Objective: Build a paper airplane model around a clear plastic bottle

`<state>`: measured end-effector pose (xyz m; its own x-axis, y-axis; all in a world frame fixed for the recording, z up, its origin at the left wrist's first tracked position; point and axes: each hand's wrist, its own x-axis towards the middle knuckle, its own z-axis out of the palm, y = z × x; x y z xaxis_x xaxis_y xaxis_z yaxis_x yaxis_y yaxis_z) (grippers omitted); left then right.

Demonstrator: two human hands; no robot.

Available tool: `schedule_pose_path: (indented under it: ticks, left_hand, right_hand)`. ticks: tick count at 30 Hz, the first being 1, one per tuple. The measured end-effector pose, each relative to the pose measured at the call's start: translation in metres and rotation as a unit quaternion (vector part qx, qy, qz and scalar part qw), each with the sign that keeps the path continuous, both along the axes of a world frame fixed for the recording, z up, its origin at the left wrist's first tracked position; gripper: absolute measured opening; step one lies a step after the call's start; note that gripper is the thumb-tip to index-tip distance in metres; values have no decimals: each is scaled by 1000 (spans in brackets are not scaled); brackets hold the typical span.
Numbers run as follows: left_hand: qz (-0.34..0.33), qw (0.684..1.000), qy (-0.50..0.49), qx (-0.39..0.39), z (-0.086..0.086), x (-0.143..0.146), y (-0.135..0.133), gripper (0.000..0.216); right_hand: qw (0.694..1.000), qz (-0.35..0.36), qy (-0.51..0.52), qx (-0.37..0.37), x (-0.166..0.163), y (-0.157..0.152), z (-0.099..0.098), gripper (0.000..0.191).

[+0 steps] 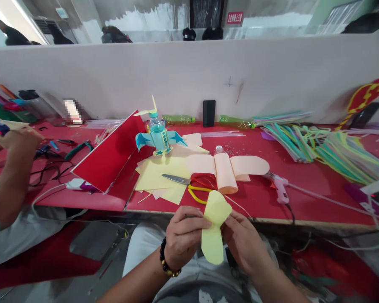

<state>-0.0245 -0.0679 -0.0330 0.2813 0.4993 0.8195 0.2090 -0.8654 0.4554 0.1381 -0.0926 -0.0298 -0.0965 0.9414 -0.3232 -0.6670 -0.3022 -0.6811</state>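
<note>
Both my hands hold a pale yellow paper cutout [214, 227] with rounded lobes, just below the front edge of the red table [303, 202]. My left hand [183, 236], with a dark bead bracelet on the wrist, pinches its left side. My right hand [244, 240] grips its right side. On the table straight ahead lies a bottle wrapped in peach paper with two peach wings [225, 168]. Behind it stands a blue paper plane built on a bottle [158, 136] with a yellow propeller. Scissors with red and yellow handles [189, 182] rest on yellow sheets [159, 179].
A pink glue gun [280, 187] with a cable lies at the right. Bundles of coloured straws [328, 147] fill the far right. A red sheet [112, 153] leans at the left. Another person's arm [9, 168] works at the far left. A black phone [209, 112] leans against the white partition.
</note>
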Motion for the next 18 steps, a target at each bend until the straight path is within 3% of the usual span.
schedule_pose_path:
  ticks: [7, 10, 14, 18]
  left_hand:
    - [-39, 999, 3, -10, -4, -5, -9, 10]
    - [-26, 991, -49, -123, 1, -8, -15, 17]
    - [-70, 944, -68, -315, 15, -7, -17, 20]
    - [-119, 921, 6, -371, 25, -3, -12, 26]
  right_hand:
    - [997, 52, -57, 26, 6, -7, 8, 20]
    - [993, 33, -116, 18, 10, -10, 6, 20]
    - [981, 37, -190, 19, 16, -11, 6, 24]
    - [969, 47, -237, 55, 15, -11, 12, 23]
